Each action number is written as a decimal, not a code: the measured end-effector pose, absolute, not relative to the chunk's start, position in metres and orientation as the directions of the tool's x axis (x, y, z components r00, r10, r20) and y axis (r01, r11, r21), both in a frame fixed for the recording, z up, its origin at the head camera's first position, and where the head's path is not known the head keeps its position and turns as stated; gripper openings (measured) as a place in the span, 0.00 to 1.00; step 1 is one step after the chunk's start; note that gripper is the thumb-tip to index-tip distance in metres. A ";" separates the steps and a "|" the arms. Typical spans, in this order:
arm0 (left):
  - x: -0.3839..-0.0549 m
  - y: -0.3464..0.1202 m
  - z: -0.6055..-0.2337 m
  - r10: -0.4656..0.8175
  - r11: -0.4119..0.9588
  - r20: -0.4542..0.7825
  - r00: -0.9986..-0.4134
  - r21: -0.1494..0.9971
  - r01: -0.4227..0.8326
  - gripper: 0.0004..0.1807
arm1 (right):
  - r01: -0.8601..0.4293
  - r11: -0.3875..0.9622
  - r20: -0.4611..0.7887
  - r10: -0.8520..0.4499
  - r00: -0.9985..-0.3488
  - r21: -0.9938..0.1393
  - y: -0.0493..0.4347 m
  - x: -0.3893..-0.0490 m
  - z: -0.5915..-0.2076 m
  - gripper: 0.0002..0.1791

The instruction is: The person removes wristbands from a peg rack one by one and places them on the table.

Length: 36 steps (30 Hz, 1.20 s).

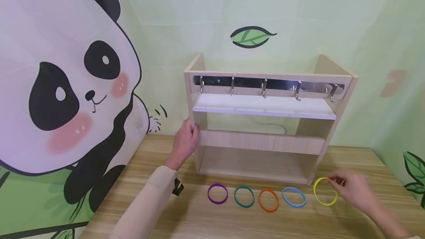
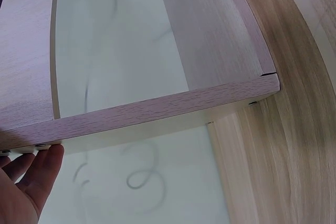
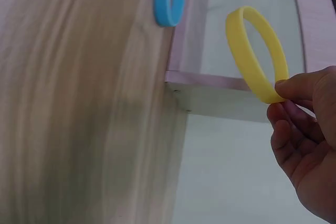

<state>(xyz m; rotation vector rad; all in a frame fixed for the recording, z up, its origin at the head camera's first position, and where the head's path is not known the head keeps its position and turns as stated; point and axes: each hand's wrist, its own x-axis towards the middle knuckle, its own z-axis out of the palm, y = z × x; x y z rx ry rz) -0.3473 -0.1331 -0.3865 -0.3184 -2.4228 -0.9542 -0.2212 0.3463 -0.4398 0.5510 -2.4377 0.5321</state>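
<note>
A yellow silicone wristband (image 3: 247, 51) is pinched between the thumb and fingers of my right hand (image 1: 355, 189). The band is tilted up near the right front corner of a light wooden shelf (image 1: 262, 143). My left hand (image 1: 186, 139) presses on the left side panel (image 2: 136, 119) of the shelf, its fingertips against the outer face near the front edge. Below the front of the shelf, a purple wristband (image 1: 217, 194), a green wristband (image 1: 244, 196), an orange wristband (image 1: 268, 200) and a light blue wristband (image 1: 294, 197) lie in a row on the table.
A metal rail (image 1: 249, 82) with several hooks runs across the shelf's upper front, above a white board (image 1: 262, 104). The shelf stands on a wood-grain table (image 1: 252, 228). Behind it hangs a pale green backdrop (image 1: 179, 47) with a large panda picture (image 1: 66, 10) at left.
</note>
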 end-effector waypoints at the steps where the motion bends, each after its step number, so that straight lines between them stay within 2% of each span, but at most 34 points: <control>1: -0.348 -0.133 -0.387 0.031 0.726 0.541 -0.841 0.566 0.391 0.20 | -0.498 0.831 0.609 -0.266 -0.748 -0.248 0.348 -0.222 -0.443 0.11; 6: -0.348 -0.133 -0.388 0.031 0.725 0.544 -0.838 0.565 0.394 0.20 | -0.508 0.822 0.595 -0.280 -0.754 -0.257 0.354 -0.227 -0.455 0.11; 17: -0.349 -0.132 -0.387 0.027 0.726 0.556 -0.831 0.560 0.398 0.19 | -0.438 0.839 0.473 -0.258 -0.842 -0.323 0.362 -0.233 -0.471 0.08; 31: -0.349 -0.132 -0.388 0.022 0.731 0.550 -0.835 0.561 0.389 0.18 | -0.394 0.832 0.378 -0.246 -0.893 -0.390 0.366 -0.244 -0.487 0.05; 36: -0.349 -0.133 -0.389 0.019 0.730 0.551 -0.835 0.563 0.387 0.18 | -0.403 0.824 0.382 -0.250 -0.890 -0.398 0.367 -0.246 -0.491 0.05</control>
